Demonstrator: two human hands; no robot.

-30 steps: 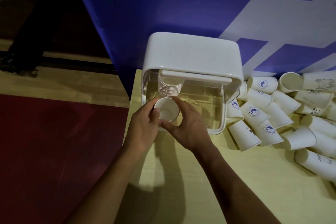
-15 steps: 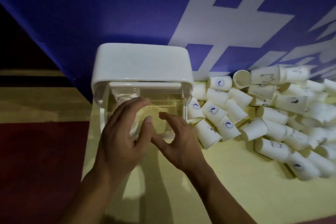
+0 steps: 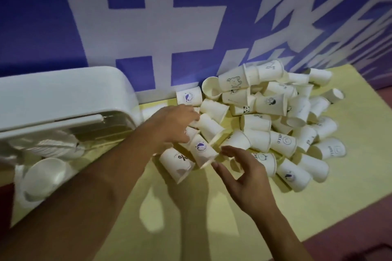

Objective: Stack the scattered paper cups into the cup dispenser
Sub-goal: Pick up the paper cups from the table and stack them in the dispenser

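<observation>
Dozens of cups point(image 3: 263, 121) lie heaped just beyond both grips, left hand point(image 3: 171, 125) curled onto one, right hand point(image 3: 244, 178) wide and empty; a hasty grab could topple neighbours off the table point(image 3: 191, 229), far from the dispenser point(image 3: 63, 95).

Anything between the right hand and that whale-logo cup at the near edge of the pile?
Nothing visible. The right hand is open just short of the whale-logo cup, with only bare table between them.
</observation>
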